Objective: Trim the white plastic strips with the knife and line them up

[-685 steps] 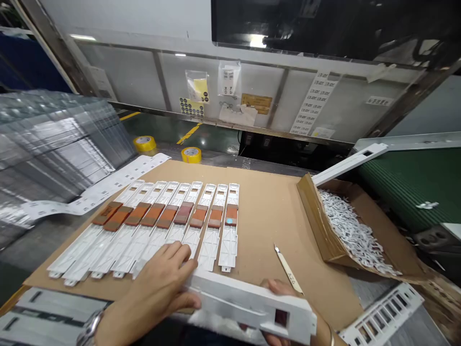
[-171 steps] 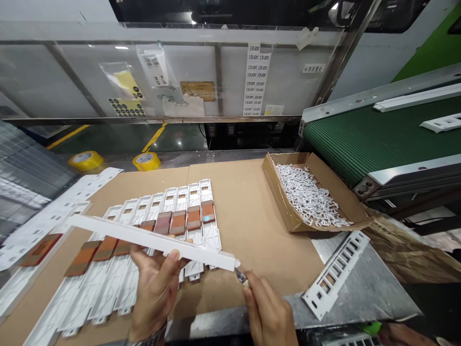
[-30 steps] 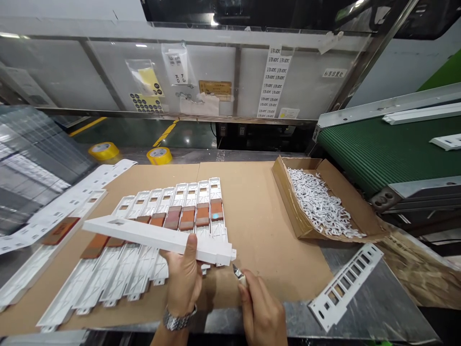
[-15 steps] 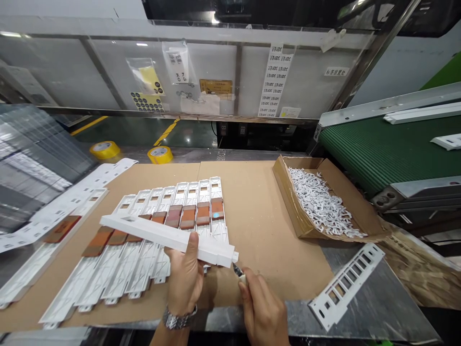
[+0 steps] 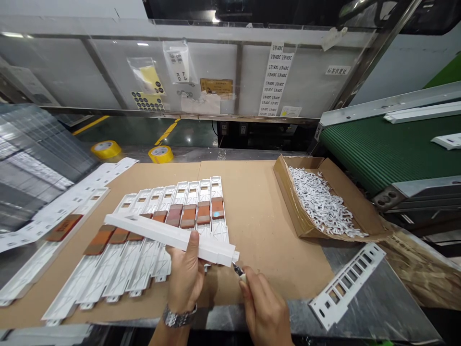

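My left hand [image 5: 185, 276] is closed around a long white plastic part [image 5: 162, 233], thumb on top, holding it aslant above the cardboard sheet. In my right hand [image 5: 266, 302] is a small knife [image 5: 238, 270] with a pale handle, most of it hidden by the fingers. The blade's tip meets the lower right end of the white part, or lies very close to it. Behind and below the held part, several similar white plastic trays [image 5: 118, 274] lie in a fanned row, with reddish-brown blocks [image 5: 188, 216] across them.
At the right stands an open cardboard box [image 5: 295, 216] of small white clips [image 5: 320, 202]. A slotted white panel [image 5: 347, 286] lies on the metal table [image 5: 306, 317]. Beyond is a green conveyor belt [image 5: 363, 144]. Yellow tape rolls [image 5: 161, 154] sit at the back.
Hardly anything differs. The held white part and my right hand with the knife have shifted very slightly to the right; both grips are the same.
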{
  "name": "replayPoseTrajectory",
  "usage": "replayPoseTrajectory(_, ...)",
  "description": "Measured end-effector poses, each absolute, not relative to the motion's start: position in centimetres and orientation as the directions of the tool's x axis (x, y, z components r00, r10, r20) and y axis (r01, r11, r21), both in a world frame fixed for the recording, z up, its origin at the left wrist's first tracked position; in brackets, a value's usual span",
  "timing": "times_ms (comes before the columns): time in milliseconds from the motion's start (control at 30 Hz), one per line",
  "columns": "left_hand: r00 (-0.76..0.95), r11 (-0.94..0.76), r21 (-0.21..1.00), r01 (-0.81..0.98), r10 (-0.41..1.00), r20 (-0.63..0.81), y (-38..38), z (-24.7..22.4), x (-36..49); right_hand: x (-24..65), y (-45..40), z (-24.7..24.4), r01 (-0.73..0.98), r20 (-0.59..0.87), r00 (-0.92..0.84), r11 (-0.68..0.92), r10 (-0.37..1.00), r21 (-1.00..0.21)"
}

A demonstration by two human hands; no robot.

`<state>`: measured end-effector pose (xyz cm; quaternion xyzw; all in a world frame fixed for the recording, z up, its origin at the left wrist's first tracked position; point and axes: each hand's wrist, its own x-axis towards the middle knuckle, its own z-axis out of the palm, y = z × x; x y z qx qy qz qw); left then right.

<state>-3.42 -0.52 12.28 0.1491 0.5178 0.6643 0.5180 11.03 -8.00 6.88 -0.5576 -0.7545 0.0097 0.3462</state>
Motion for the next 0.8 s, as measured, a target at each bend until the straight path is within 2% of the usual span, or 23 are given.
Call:
replayPoseTrajectory(233,-0.393,0.105,0.842,-0.529,0.849,-0.352,-0.6,12.4,-3.5,11.7,-7.9,7.1,0.839,0.537,-0.125,0.378,0.835,-0.392)
replayPoseTrajectory(467,-0.377,0.105,0.841,-0.53,0.859,-0.345,-0.7,12.3,-3.3,12.1,-7.7,6.6,0.799,0.476,-0.111,0.363,0.872,-0.479)
replayPoseTrajectory(667,-0.387,0.131,0.827,-0.546,0.836,-0.388,-1.0,12.3,-3.6,14.4,-6.9,6.1,0.824,0.478,0.073,0.217,0.875,-0.524)
replayPoseTrajectory(800,-0.371,0.118,0.829,-0.547,0.854,-0.366,-1.2,12.3,-3.5,15.0,-6.8,6.7,0.785,0.461,0.076,0.232,0.884,-0.575)
